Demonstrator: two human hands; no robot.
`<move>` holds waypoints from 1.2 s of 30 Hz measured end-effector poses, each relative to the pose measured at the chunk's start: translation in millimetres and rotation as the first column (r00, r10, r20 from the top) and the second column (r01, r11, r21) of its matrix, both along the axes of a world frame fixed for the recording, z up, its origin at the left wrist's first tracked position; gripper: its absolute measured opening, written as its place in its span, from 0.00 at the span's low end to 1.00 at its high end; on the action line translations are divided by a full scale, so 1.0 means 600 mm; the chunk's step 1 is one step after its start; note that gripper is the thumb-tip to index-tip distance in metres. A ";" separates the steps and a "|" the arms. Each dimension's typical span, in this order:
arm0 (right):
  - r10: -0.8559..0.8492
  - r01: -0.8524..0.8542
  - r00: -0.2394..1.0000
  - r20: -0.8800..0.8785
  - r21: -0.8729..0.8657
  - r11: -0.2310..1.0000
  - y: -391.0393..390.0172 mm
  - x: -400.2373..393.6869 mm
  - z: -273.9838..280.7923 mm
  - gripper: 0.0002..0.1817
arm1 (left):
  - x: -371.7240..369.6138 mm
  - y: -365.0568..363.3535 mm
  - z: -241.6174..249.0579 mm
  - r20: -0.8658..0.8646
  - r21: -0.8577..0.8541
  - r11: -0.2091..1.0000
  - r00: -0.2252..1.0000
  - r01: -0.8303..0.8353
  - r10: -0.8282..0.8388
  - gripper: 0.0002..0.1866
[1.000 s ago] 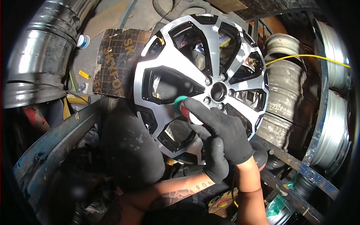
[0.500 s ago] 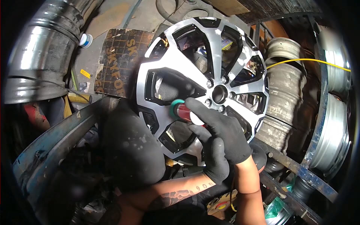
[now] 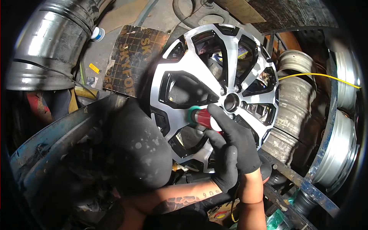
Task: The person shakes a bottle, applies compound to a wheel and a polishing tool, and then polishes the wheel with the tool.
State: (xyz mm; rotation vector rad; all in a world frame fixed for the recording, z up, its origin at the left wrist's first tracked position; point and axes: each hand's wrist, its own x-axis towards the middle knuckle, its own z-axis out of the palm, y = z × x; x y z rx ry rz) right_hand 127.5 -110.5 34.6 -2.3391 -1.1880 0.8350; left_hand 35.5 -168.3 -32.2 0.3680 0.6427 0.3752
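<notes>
A large alloy wheel (image 3: 180, 109), with bright machined spokes and black recesses, lies face up before me. My right hand (image 3: 239, 143), in a dark knit glove, is closed over a small red power sander (image 3: 205, 118) with a white end. Its green round pad (image 3: 193, 114) rests on a spoke, left of the hub. My left hand (image 3: 226, 163), also gloved, is closed lower down against the same tool, just below the white end. Much of the tool's body is hidden under the gloves.
Steel rims (image 3: 293, 96) are stacked at the right in a metal rack (image 3: 322, 153), with a yellow hose (image 3: 318, 74) across them. A large metal rim (image 3: 42, 42) stands at left. A printed board (image 3: 128, 57) lies behind my knee (image 3: 142, 149).
The wheel, hands and sander appear shifted slightly right and down in view, along with the surroundings. The pad stays on the same spoke area, and both hands keep their hold.
</notes>
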 end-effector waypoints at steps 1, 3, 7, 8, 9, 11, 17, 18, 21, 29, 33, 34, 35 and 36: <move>-0.027 0.026 0.999 0.030 0.041 0.999 -0.007 -0.001 -0.012 0.31 | 0.001 0.006 0.004 0.025 -0.015 1.000 0.999 -0.022 0.022 0.41; -0.095 0.093 0.994 0.056 0.043 0.995 -0.015 -0.001 -0.016 0.31 | 0.005 0.019 0.011 -0.009 0.080 0.997 1.000 0.003 -0.003 0.41; -0.257 0.248 0.965 -0.046 -0.153 0.957 -0.009 0.005 -0.001 0.32 | 0.034 -0.011 -0.010 -0.292 0.507 0.847 0.957 0.158 -0.004 0.43; -0.255 0.241 0.963 -0.089 -0.139 0.960 -0.010 0.005 -0.002 0.32 | 0.029 -0.011 -0.014 -0.297 0.564 0.807 0.955 0.176 -0.001 0.44; -0.256 0.240 0.958 -0.129 -0.125 0.963 -0.014 0.006 -0.004 0.32 | 0.025 -0.014 -0.014 -0.283 0.514 0.846 0.959 0.142 0.011 0.43; -0.105 0.110 0.988 -0.113 0.033 0.993 -0.025 0.007 -0.029 0.31 | 0.011 0.001 0.004 -0.254 0.402 0.911 0.967 0.090 0.017 0.43; -0.164 0.159 0.985 -0.048 -0.107 0.982 -0.005 0.005 0.004 0.30 | 0.010 0.024 0.015 -0.064 0.071 0.997 0.998 0.020 -0.015 0.40; -0.165 0.163 0.985 -0.047 -0.028 0.986 -0.017 0.012 -0.010 0.32 | 0.017 0.022 0.009 -0.069 0.125 0.992 0.998 0.016 -0.008 0.42; -0.185 0.186 0.980 -0.074 0.000 0.983 -0.034 0.023 -0.026 0.37 | 0.018 0.021 -0.002 -0.100 0.131 0.978 0.983 0.163 -0.151 0.43; -0.279 0.277 0.957 -0.082 -0.029 0.960 -0.066 0.023 -0.048 0.36 | 0.025 0.028 0.001 -0.217 0.328 0.916 0.962 0.231 -0.165 0.40; -0.163 0.161 0.979 -0.124 -0.022 0.987 -0.060 0.018 -0.043 0.36 | 0.018 0.014 0.003 -0.247 0.327 0.935 0.967 0.138 -0.056 0.34; -0.106 0.107 0.990 -0.089 0.006 0.994 -0.060 0.019 -0.043 0.36 | 0.013 0.015 0.013 -0.249 0.274 0.953 0.966 0.132 -0.062 0.34; -0.047 0.049 0.997 -0.056 0.034 0.998 -0.059 0.020 -0.043 0.36 | 0.010 0.017 0.018 -0.255 0.219 0.968 0.965 0.124 -0.066 0.34; -0.040 0.038 0.999 0.017 0.077 0.996 -0.056 0.023 -0.042 0.35 | 0.010 0.025 0.015 -0.144 0.134 0.984 0.985 0.119 -0.100 0.37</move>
